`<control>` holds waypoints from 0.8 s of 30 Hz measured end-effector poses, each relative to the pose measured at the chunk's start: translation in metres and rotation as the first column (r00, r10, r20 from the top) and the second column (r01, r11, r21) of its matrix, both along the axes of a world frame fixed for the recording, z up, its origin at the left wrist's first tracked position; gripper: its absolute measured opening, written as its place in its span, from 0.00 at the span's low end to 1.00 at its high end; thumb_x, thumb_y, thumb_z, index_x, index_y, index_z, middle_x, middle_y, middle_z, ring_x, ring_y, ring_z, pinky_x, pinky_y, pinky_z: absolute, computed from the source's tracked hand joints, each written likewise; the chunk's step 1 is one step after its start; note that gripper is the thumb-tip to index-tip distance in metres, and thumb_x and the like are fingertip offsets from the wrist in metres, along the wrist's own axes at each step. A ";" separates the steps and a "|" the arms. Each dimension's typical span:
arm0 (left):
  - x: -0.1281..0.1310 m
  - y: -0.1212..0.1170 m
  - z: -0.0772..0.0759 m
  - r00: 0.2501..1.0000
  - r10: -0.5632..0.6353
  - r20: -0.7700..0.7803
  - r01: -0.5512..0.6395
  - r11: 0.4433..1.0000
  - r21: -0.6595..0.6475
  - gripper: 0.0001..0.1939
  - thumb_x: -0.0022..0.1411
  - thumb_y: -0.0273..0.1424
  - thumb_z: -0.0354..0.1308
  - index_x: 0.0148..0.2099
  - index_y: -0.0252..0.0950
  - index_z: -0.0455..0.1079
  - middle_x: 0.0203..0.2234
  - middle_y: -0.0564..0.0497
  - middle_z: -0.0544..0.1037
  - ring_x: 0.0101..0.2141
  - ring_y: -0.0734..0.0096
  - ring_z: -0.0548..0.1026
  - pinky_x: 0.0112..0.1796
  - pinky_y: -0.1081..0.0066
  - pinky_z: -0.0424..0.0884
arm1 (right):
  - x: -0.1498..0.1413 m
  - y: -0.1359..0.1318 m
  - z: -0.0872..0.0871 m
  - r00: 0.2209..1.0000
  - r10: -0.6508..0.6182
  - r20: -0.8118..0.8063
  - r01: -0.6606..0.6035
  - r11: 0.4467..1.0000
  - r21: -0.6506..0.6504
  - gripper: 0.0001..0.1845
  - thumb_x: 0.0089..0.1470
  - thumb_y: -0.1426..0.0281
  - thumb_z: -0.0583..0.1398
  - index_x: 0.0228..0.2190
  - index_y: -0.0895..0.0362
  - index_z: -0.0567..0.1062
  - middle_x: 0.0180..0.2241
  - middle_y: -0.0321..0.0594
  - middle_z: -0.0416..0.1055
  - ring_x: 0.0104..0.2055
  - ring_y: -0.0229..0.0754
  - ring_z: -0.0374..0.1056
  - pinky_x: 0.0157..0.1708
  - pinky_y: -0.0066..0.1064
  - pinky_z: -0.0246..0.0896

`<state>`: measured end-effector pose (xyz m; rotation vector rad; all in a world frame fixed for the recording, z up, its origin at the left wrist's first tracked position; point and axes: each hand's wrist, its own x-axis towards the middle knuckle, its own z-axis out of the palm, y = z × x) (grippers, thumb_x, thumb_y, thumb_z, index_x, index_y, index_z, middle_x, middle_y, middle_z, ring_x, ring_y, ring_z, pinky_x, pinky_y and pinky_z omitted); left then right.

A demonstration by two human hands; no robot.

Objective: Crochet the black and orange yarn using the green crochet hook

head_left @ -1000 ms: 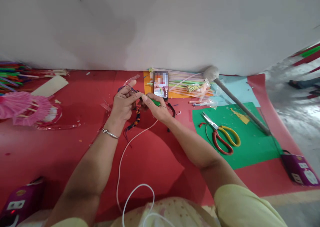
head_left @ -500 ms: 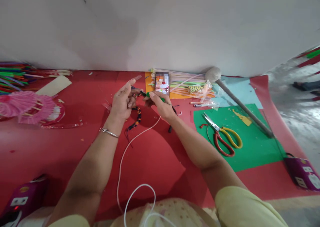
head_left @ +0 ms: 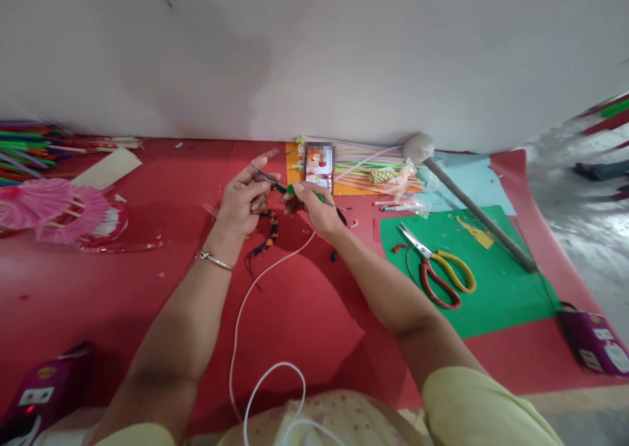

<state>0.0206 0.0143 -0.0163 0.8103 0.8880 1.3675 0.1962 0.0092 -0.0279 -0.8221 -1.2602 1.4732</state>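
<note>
My left hand (head_left: 246, 197) is closed, fingers pinching dark thread and the upper end of a narrow black strip. That black strip with orange and red spots (head_left: 270, 230) hangs below the fingers and curls on the red sheet, ending in loose threads. Close beside it, my right hand (head_left: 314, 204) is closed around a slim tool with a green grip, which looks like a crochet hook (head_left: 291, 188). Its working end meets the dark thread at the left fingertips. The exact contact is hidden by the fingers.
Behind the hands stands a phone (head_left: 319, 164) beside pale pipe cleaners (head_left: 363, 150). Scissors (head_left: 432, 262) lie on a green sheet (head_left: 511, 302) at the right, near a grey stick with a round white head (head_left: 419, 148). Pink pleated paper (head_left: 44, 204) sits left. A white cable (head_left: 236, 328) loops in front.
The fingers of my left hand have shifted slightly, and the dark thread now shows stretched across its fingertips. My right hand stays nearly in place, still gripping the crochet hook.
</note>
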 end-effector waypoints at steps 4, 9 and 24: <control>-0.002 0.001 0.000 1.000 -0.007 0.001 0.007 1.000 -0.016 0.26 0.51 0.26 0.71 0.54 0.39 0.79 0.31 0.51 0.85 0.13 0.88 0.53 0.17 0.77 0.46 | -0.002 -0.004 0.002 1.000 0.014 -0.025 -0.015 0.999 -0.029 0.29 0.55 0.41 0.65 0.26 0.56 0.79 0.27 0.37 0.78 0.24 0.36 0.72 0.28 0.30 0.69; -0.003 0.003 -0.001 0.999 0.042 0.013 -0.041 0.998 -0.054 0.20 0.53 0.28 0.72 0.50 0.39 0.80 0.30 0.51 0.85 0.13 0.88 0.53 0.16 0.77 0.46 | -0.005 -0.010 0.005 0.999 0.037 -0.019 -0.038 0.998 -0.059 0.29 0.53 0.40 0.67 0.25 0.54 0.78 0.25 0.37 0.77 0.23 0.36 0.70 0.26 0.31 0.68; -0.002 0.007 -0.006 0.961 0.239 -0.139 -0.224 0.968 0.113 0.35 0.44 0.25 0.79 0.56 0.40 0.80 0.25 0.55 0.81 0.20 0.80 0.70 0.18 0.79 0.58 | -0.007 0.000 0.001 0.970 -0.074 -0.230 0.002 0.955 -0.298 0.20 0.45 0.53 0.71 0.23 0.55 0.73 0.21 0.33 0.74 0.20 0.33 0.66 0.15 0.23 0.53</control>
